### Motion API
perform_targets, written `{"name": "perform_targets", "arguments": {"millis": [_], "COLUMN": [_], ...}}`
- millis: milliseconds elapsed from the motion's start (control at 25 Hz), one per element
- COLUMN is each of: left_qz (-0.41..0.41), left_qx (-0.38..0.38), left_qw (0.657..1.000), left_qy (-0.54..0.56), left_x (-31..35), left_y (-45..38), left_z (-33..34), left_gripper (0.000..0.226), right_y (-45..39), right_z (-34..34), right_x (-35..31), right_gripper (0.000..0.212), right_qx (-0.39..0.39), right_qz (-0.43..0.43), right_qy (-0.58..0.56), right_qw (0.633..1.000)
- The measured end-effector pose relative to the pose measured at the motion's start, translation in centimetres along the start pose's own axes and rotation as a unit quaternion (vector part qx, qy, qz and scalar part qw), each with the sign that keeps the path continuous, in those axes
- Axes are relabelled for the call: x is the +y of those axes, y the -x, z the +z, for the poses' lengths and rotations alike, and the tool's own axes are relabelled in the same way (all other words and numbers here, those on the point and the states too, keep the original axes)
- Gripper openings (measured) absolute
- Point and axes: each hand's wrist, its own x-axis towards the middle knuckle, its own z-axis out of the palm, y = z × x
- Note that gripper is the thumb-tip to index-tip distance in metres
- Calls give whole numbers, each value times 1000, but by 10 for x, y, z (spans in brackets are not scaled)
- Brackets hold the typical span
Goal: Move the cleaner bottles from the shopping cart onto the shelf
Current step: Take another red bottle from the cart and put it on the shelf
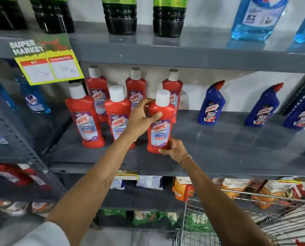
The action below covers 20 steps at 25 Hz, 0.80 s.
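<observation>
Supermarket aisle: stocked grey shelves (219, 57), handwritten price tag (50, 70), wire shopping cart (237, 210).

Green-capped dark bottles (120, 16) stand on top; a yellow price tag (49, 69) hangs below; snack packets (237, 187) sit lowest.

We see gray metal racks (183, 57) against a white wall (237, 93), and a pale floor (112, 237) down below.

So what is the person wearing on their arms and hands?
Both forearms are bare. The left arm has a pale whitish sleeve pushed up near the elbow. The right wrist carries a thin gold-coloured chain bracelet. No gloves on the left hand or right hand.
</observation>
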Motion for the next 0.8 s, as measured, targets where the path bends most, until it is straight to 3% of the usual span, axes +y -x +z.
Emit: {"name": "perform_targets", "arguments": {"millis": [240,360,440,480,560,680,760,800], "left_qz": [5,45,117,141,136,30,-189,-333], "left_qx": [17,141,237,245,170,-23,-89,-104], "left_qw": [1000,989,964,959,976,999,976,932], "left_qy": [-13,1,0,-4,4,7,62,103], "left_x": [-2,-2,-4,-6,-15,-44,-70,-83], "left_y": [10,32,60,77,114,159,182,193], "left_z": [7,18,39,53,99,175,221,242], "left_gripper": [55,45,19,8,5,9,9,13], "right_y": [8,25,51,70,113,171,201,216], "right_z": [-1,-7,-17,-23,-41,-78,-107,-122], "right_x": [-10,-18,-14,-8,19,80,127,150], "right_gripper": [57,61,37,23,9,4,12,15], "right_qx": [-5,73,183,220,258,277,289,291], "right_qz": [13,-19,-41,-56,-60,13,118,177], "right_qy": [71,98,61,47,55,99,64,6], "right_qw": [997,992,980,973,963,956,948,940]}}
